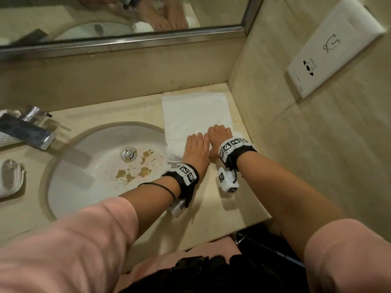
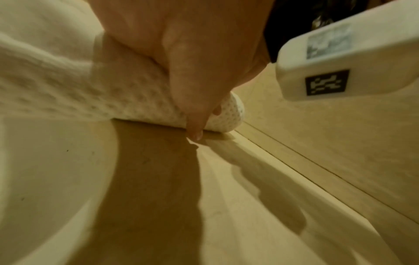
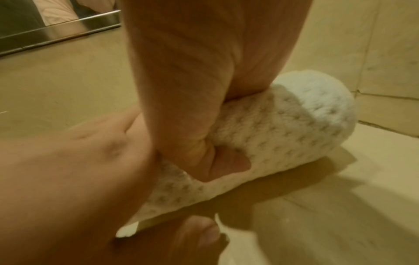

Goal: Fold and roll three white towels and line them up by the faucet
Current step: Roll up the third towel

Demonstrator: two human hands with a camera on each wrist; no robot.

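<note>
Step in hand: rolling a towel [image 1: 195, 114] on the counter [image 1: 222, 210], in its far right corner between the sink [image 1: 69, 187] and the side wall. The near end is already wound into a roll; the rest lies flat as a folded strip running toward the back wall.

Left hand [image 1: 195, 150] and right hand [image 1: 220, 135] sit side by side on the roll, palms down, touching each other. From the head view the fingers look bent over the top of the roll. The right wrist view shows the right thumb tucked against the roll's near side, so that hand cups it. The left wrist view shows the left thumb [image 2: 195, 129] down at the roll's base, touching the counter; the left fingers are hidden, but the hand looks cupped the same way.

Next move, judged: push the roll away toward the back wall, keeping even pressure across it so the ends stay flush, then carry it to the faucet [image 1: 27, 130].

Towel look: white, waffle texture, thick and soft. Roll is fairly tight, with a rounded end [image 3: 317, 95] facing the side wall. Flat part is smooth, edges roughly straight.

Another rolled towel [image 1: 10, 178] lies at the counter's left edge, near the faucet; something white behind the faucet is too cut off to tell.
</note>
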